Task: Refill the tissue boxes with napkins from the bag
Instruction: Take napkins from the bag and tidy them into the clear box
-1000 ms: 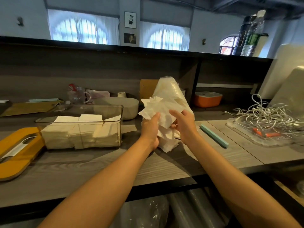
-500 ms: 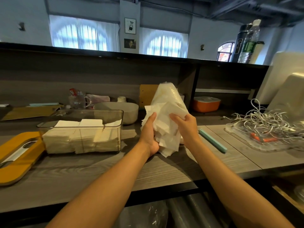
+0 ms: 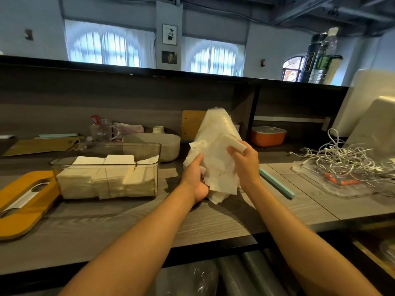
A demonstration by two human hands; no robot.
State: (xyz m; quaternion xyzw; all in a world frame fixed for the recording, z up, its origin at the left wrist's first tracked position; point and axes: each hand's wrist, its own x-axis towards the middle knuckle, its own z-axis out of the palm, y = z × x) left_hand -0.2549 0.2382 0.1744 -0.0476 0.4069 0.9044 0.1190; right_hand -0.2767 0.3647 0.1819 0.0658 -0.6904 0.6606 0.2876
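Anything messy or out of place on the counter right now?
Yes. The napkins held by both hands are a crumpled, uneven bunch, unlike the flat stacks in the clear box. The box's orange lid lies beside it.

a café or shop service station: a long grey wood-grain counter (image 3: 213, 223) behind a raised dark ledge, a clear plastic box of folded white napkins (image 3: 106, 174), bottles (image 3: 322, 58) on the ledge, a tangle of white cables (image 3: 346, 161), arched curtained windows (image 3: 106, 50) beyond.
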